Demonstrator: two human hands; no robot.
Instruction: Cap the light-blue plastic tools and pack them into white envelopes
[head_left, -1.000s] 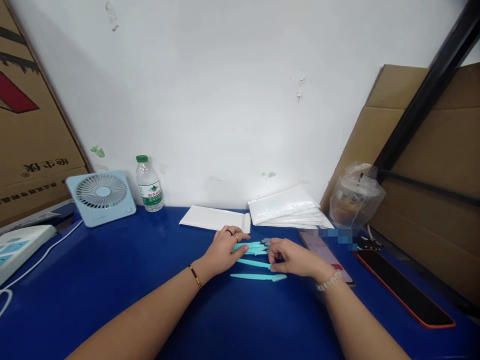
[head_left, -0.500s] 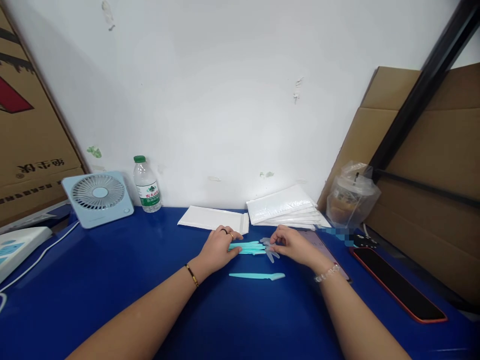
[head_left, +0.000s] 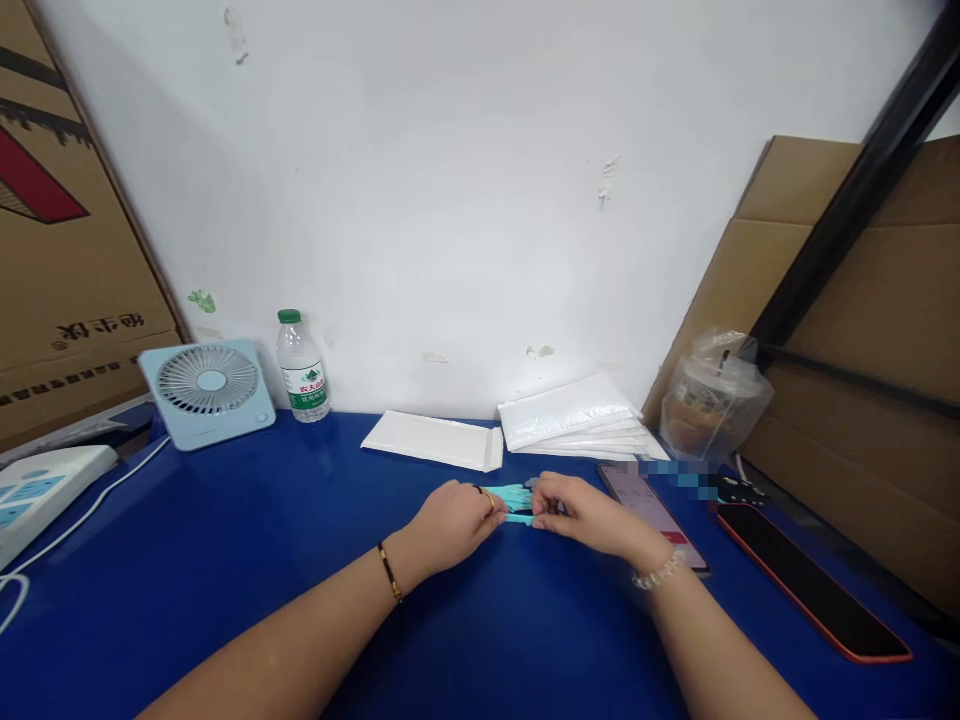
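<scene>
Pinching turquoise stick [head_left: 519,518], left hand [head_left: 456,521] facing right hand [head_left: 576,512]

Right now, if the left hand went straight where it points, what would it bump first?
The left hand would probably meet the turquoise plastic sticks right beside its fingers, then the right hand; exact depth is unclear.

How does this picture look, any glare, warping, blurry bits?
In the head view, the top white envelope shines, wide-angle distortion seems to slant the left cardboard box, a pixelated patch sits beside the pink-screened phone, and the teal sticks look too small for detail.
</scene>
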